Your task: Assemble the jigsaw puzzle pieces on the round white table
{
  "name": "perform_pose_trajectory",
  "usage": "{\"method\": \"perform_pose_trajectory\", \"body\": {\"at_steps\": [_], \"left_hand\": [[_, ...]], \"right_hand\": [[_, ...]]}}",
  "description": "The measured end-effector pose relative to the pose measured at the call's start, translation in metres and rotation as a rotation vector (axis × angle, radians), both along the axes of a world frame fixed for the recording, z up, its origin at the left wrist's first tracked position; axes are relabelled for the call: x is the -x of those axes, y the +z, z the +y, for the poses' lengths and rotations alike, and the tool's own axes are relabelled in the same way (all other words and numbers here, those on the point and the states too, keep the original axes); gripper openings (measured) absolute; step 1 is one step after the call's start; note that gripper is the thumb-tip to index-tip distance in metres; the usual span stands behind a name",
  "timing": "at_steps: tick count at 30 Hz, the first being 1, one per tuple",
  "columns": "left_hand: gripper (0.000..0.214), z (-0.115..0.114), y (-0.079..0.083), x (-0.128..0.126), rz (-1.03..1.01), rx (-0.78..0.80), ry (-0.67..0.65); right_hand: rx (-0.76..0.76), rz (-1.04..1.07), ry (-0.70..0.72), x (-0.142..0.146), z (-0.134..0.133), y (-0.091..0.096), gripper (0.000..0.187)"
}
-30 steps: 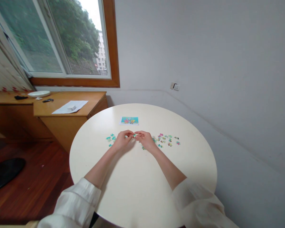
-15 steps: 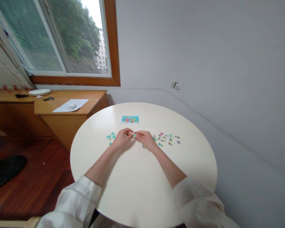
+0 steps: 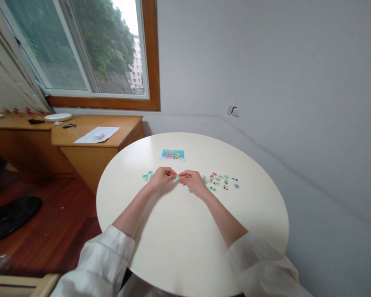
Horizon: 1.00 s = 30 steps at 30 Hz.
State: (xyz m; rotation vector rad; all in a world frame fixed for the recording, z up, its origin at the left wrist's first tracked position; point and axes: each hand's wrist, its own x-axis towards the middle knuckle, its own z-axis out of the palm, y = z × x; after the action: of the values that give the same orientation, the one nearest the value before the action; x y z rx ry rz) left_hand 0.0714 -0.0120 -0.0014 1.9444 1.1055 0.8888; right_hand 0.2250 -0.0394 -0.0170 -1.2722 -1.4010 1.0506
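Where the green piece (image 3: 177,177) sits: between the fingertips of my left hand (image 3: 162,178) and my right hand (image 3: 192,181), near the middle of the white worktop (image 3: 179,231).
Left hand: narrowed to a pinch on the piece's near-left side, knuckles raised.
Right hand: narrowed too, fingertips on its other side, so the piece is steadied from both ends, I judge.
Poor view: the piece is tiny and half covered by my fingers, so I can't tell whether it is one piece or two joined.
Teal pieces (image 3: 150,173): a small group lying just beyond my left wrist, apart from the rest, perhaps sorted by colour.
Mixed pieces (image 3: 217,181): spread loosely to the right of my right hand, pink, yellow and green among them, within easy reach.
Picture card (image 3: 173,154): flat beyond my hands, probably laid there to be seen past my fingers without being in their way.
Half a second on: the view has swung, putting worktop, card and pieces farther right in it; my fingertips have drawn slightly closer together, while the loose pieces and the card look unmoved on the worktop.
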Motion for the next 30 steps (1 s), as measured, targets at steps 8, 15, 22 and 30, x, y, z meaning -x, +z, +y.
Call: {"method": "perform_pose_trajectory", "body": {"at_steps": [8,15,22,30], "left_hand": [[0.007,0.0,0.007,0.009,0.001,0.154,-0.078],[0.006,-0.002,0.013,0.018,0.042,0.265,-0.132],[0.014,0.003,0.01,0.032,0.297,0.309,-0.24],[0.019,0.002,0.014,0.036,0.434,0.26,-0.211]], "right_hand": [[-0.015,-0.034,-0.008,-0.001,0.0,0.003,0.006],[-0.085,-0.143,-0.054,-0.007,0.002,-0.001,0.008],[-0.148,-0.595,-0.135,-0.025,0.001,0.0,0.015],[-0.02,-0.777,0.079,-0.041,-0.011,0.022,0.014]]}}
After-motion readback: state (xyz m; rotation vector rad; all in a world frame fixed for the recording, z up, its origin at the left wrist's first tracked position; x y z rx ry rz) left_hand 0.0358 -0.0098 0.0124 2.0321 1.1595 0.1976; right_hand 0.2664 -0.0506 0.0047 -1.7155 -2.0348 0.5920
